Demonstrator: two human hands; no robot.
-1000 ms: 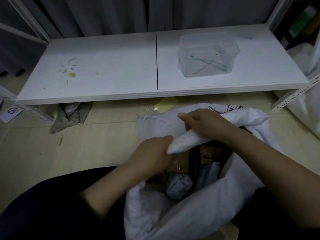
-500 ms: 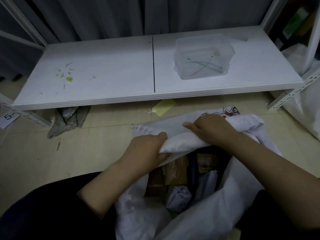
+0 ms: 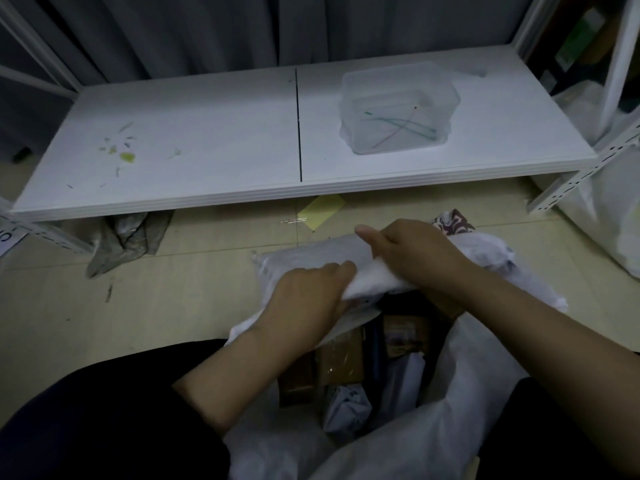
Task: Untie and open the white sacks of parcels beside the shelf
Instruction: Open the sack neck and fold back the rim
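Left hand (image 3: 308,296) curled round rolled rim of white sack (image 3: 304,252). Right hand (image 3: 415,258) just beside it, fingers wrapped over same rim, thumb stretched out. Sack mouth open beneath both hands, parcels (image 3: 341,362) showing under wrists. Shelf (image 3: 207,140) beyond hands; clear box (image 3: 398,109) on it, past right hand.

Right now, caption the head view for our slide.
Left hand and right hand grip the rolled rim of the white fabric sack over brown parcels.

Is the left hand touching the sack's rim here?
Touching. The head view shows the left hand gripping the rolled rim of the sack, fabric bunched in its grasp.
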